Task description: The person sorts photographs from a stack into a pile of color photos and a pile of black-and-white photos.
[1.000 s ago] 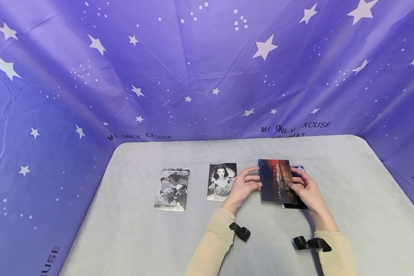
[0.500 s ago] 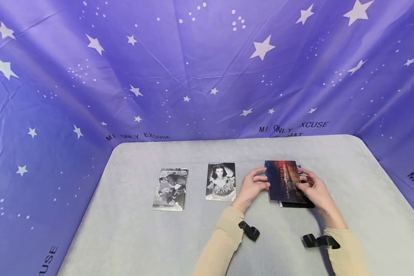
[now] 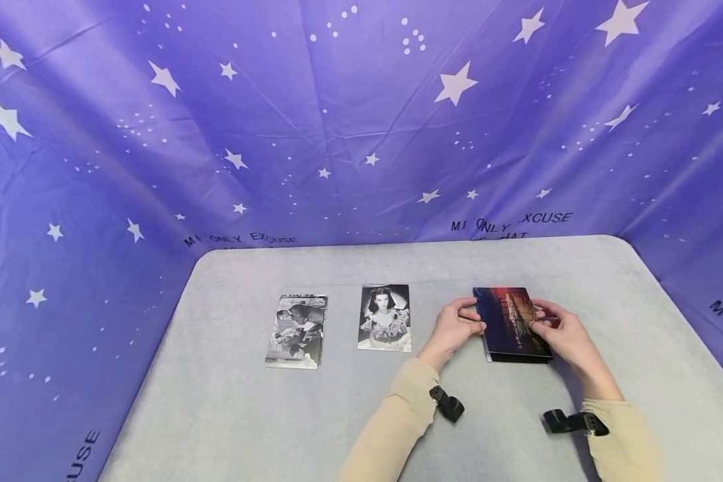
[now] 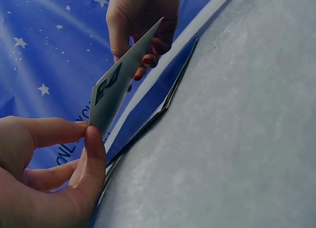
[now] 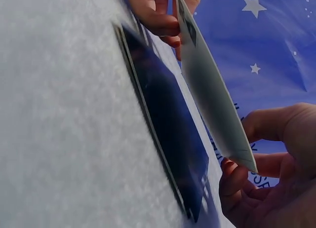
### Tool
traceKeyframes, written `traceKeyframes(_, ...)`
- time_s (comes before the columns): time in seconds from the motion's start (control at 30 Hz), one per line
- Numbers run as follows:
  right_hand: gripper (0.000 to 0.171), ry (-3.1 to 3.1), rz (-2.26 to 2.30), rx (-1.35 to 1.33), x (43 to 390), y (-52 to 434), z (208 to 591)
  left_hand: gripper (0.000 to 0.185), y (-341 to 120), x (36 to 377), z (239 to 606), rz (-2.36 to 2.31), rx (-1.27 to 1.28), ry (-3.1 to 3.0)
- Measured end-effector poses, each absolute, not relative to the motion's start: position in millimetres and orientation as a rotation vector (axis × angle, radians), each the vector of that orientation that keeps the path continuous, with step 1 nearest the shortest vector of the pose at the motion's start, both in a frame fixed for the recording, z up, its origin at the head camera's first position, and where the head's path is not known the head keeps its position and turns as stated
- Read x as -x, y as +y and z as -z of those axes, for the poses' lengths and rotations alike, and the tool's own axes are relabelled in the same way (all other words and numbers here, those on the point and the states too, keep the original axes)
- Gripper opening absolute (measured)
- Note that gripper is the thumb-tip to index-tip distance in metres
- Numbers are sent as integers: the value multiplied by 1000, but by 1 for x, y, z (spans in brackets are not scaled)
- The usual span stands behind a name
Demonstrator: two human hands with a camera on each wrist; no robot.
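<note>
Both hands on one colour card (image 3: 511,321), held low over a dark stack of cards (image 3: 518,357) at the right of the grey table (image 3: 247,415); card tilted, not lying flat, a gap to the stack visible in both wrist views. Left hand (image 3: 454,328) at the card's left edge, thumb and forefinger pinching it (image 4: 94,139), remaining fingers curled beneath. Right hand (image 3: 563,335) at the card's right edge, thumb on top and fingers below, pinching likewise (image 5: 237,169). Stack resting flat on the table, directly under the held card, its near edge showing beyond it. Further left, well apart: a black-and-white portrait photo (image 3: 384,317) near the middle; a second black-and-white pile of photos (image 3: 296,331) at the far left, both flat. Beige sleeves (image 3: 391,428) and black wrist straps (image 3: 448,404) at the near edge; purple star-printed cloth (image 3: 337,134) behind and to both sides.
</note>
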State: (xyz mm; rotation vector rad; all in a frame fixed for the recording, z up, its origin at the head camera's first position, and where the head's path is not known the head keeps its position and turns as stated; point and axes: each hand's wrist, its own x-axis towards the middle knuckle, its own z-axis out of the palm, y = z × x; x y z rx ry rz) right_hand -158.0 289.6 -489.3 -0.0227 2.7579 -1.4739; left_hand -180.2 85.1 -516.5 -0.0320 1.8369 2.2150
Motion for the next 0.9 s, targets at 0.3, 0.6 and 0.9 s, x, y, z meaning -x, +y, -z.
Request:
traceKeyframes(0.3, 48, 2852, 1255, 64, 161, 292, 495, 50, 88, 182, 513, -2077, 71, 2007)
traceKeyframes(0.6, 49, 2913, 1151, 76, 162, 292, 499, 50, 89, 182, 510, -1952, 51, 2102)
traceKeyframes(0.9, 48, 2953, 1133, 100, 160, 292, 500, 52, 84, 181, 515, -2026, -62, 1980)
